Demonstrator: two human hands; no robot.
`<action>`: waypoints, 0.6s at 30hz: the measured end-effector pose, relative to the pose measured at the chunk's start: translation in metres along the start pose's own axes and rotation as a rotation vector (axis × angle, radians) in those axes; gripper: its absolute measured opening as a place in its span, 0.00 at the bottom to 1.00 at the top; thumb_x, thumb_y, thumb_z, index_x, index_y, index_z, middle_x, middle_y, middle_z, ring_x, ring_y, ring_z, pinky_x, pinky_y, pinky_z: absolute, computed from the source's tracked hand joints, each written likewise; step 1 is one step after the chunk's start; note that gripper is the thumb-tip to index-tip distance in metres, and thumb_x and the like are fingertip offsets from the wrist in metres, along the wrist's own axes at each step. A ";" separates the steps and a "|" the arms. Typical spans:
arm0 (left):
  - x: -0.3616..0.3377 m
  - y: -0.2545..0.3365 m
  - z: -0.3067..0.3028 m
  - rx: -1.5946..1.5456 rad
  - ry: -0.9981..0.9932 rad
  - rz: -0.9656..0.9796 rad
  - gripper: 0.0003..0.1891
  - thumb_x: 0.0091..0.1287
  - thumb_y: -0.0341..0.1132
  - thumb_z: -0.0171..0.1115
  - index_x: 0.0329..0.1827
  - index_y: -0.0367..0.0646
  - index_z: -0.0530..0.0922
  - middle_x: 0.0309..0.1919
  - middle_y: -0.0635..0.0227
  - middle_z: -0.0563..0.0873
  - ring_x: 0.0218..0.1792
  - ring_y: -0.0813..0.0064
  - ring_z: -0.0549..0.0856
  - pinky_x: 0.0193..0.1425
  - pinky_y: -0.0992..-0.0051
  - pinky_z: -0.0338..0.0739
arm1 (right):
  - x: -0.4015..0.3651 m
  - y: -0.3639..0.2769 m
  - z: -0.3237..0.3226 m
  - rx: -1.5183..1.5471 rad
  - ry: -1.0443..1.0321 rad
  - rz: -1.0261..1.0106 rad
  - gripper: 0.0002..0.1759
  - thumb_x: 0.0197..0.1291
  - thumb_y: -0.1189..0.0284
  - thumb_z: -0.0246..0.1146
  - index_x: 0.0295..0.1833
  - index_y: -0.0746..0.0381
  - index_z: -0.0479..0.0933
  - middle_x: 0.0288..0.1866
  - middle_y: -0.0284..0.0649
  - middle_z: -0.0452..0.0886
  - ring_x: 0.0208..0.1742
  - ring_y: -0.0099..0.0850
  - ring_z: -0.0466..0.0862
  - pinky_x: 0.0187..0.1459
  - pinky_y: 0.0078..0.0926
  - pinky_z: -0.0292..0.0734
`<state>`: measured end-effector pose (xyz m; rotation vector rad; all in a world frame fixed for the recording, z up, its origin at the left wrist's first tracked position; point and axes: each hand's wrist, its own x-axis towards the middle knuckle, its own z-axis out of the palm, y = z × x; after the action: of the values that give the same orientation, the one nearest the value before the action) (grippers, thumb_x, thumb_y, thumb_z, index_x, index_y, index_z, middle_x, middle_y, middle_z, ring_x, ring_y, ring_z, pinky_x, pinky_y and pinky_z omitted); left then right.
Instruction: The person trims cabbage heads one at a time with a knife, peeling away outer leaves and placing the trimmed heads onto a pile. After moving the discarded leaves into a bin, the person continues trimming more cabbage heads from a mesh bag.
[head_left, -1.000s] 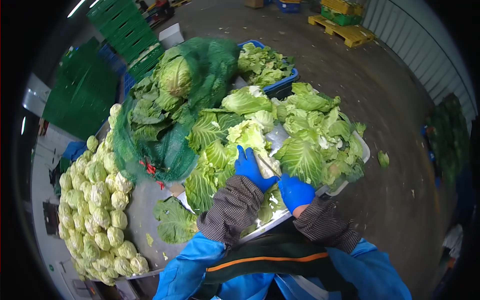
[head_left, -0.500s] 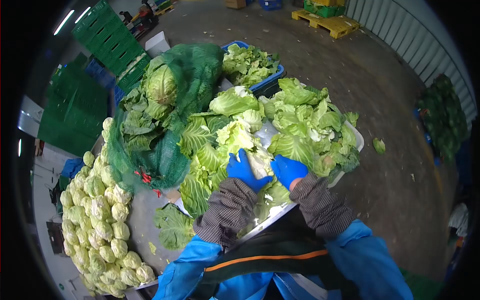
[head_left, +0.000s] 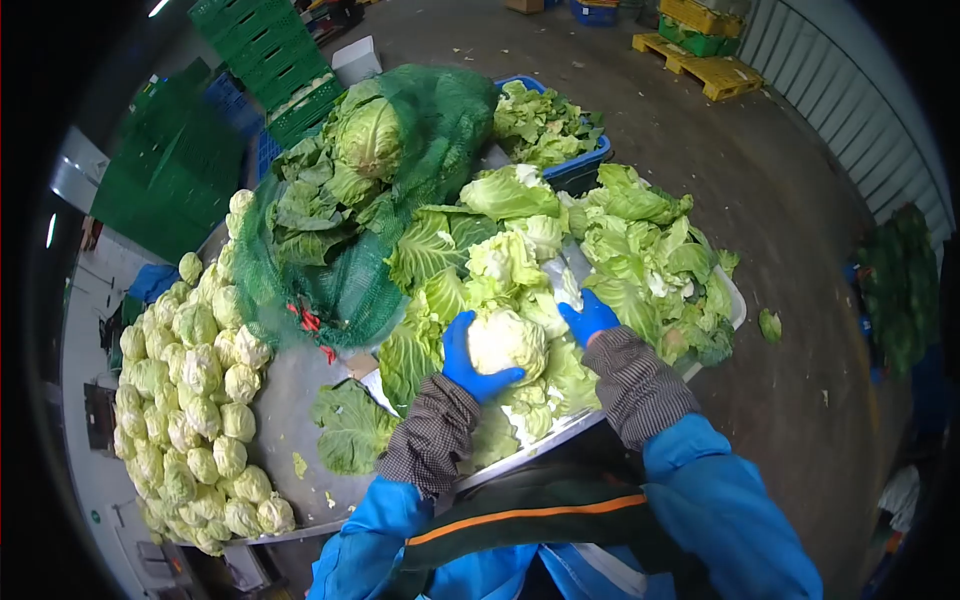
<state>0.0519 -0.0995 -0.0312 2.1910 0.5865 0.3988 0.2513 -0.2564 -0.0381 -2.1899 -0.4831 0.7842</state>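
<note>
My left hand [head_left: 474,362], in a blue glove, is wrapped around the left side of a trimmed pale cabbage head [head_left: 510,345], thumb along its near side. Apart from the head, to its right, my blue-gloved right hand [head_left: 592,320] has a small pale cabbage leaf piece [head_left: 568,288] between thumb and forefinger. Loose green outer leaves [head_left: 425,250] lie around the head, and a larger heap of leaves [head_left: 640,250] rises beyond my right hand.
A green mesh sack [head_left: 440,130] with untrimmed cabbage [head_left: 368,138] stands at the back left of the metal table [head_left: 300,420]. Stacked trimmed cabbages [head_left: 200,370] cover the table's left end. Behind is a blue crate [head_left: 578,163] of leaves.
My right hand has come off the cabbage head and moved right with a leaf piece. The left hand keeps its hold; more of the pale head shows. The camera view has shifted.
</note>
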 end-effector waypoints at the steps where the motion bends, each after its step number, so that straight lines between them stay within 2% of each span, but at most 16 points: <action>1: 0.003 0.001 -0.001 0.001 -0.010 0.017 0.62 0.31 0.58 0.81 0.67 0.35 0.58 0.61 0.42 0.65 0.63 0.44 0.66 0.69 0.54 0.62 | -0.011 -0.015 -0.004 0.100 -0.040 0.013 0.39 0.54 0.46 0.65 0.61 0.64 0.66 0.50 0.57 0.79 0.51 0.49 0.81 0.53 0.38 0.75; 2: 0.007 0.002 0.002 0.044 0.003 0.053 0.62 0.30 0.58 0.81 0.67 0.35 0.59 0.61 0.42 0.65 0.63 0.44 0.66 0.68 0.54 0.62 | -0.006 -0.005 0.012 0.067 -0.012 -0.145 0.45 0.52 0.44 0.66 0.65 0.64 0.61 0.51 0.57 0.78 0.53 0.47 0.81 0.54 0.36 0.75; 3: 0.010 0.002 0.006 0.088 0.012 0.088 0.62 0.30 0.58 0.82 0.67 0.35 0.59 0.61 0.42 0.65 0.62 0.45 0.67 0.68 0.54 0.62 | -0.037 -0.041 0.004 0.033 0.007 -0.296 0.51 0.50 0.42 0.67 0.70 0.62 0.56 0.55 0.58 0.76 0.55 0.49 0.79 0.56 0.38 0.74; 4: 0.012 0.003 0.009 0.130 0.017 0.124 0.62 0.29 0.58 0.82 0.67 0.35 0.59 0.60 0.43 0.66 0.62 0.45 0.67 0.68 0.54 0.63 | -0.050 -0.057 0.002 -0.151 -0.074 -0.229 0.57 0.47 0.40 0.67 0.73 0.61 0.51 0.57 0.59 0.75 0.57 0.50 0.78 0.58 0.39 0.73; 6: 0.018 0.006 0.010 0.125 -0.016 0.158 0.62 0.28 0.58 0.82 0.66 0.35 0.60 0.60 0.43 0.66 0.62 0.45 0.67 0.68 0.54 0.63 | -0.058 -0.066 0.000 -0.333 -0.163 -0.197 0.59 0.44 0.38 0.68 0.75 0.58 0.50 0.59 0.58 0.74 0.59 0.52 0.76 0.58 0.40 0.72; 9: 0.025 0.012 0.007 0.127 -0.049 0.185 0.62 0.28 0.58 0.82 0.65 0.34 0.61 0.60 0.41 0.66 0.62 0.45 0.67 0.67 0.54 0.64 | -0.035 -0.036 0.009 -0.176 -0.164 -0.276 0.56 0.44 0.42 0.70 0.74 0.57 0.53 0.59 0.58 0.74 0.59 0.50 0.76 0.59 0.40 0.72; 13: 0.030 0.028 0.004 0.149 -0.109 0.121 0.61 0.28 0.58 0.82 0.65 0.33 0.62 0.60 0.42 0.66 0.62 0.46 0.67 0.68 0.55 0.64 | -0.027 -0.015 0.011 0.079 -0.151 -0.336 0.48 0.47 0.53 0.73 0.71 0.58 0.61 0.60 0.51 0.76 0.60 0.41 0.77 0.60 0.34 0.71; 18: 0.029 0.027 0.002 0.121 -0.135 0.093 0.61 0.29 0.58 0.82 0.66 0.34 0.61 0.61 0.42 0.66 0.63 0.46 0.66 0.69 0.56 0.63 | -0.038 -0.015 0.009 0.136 -0.106 -0.392 0.49 0.48 0.52 0.71 0.72 0.59 0.58 0.61 0.55 0.74 0.61 0.46 0.76 0.60 0.37 0.71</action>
<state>0.0852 -0.1003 -0.0090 2.3458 0.4466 0.2675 0.2158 -0.2628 -0.0178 -1.8538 -0.8563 0.6958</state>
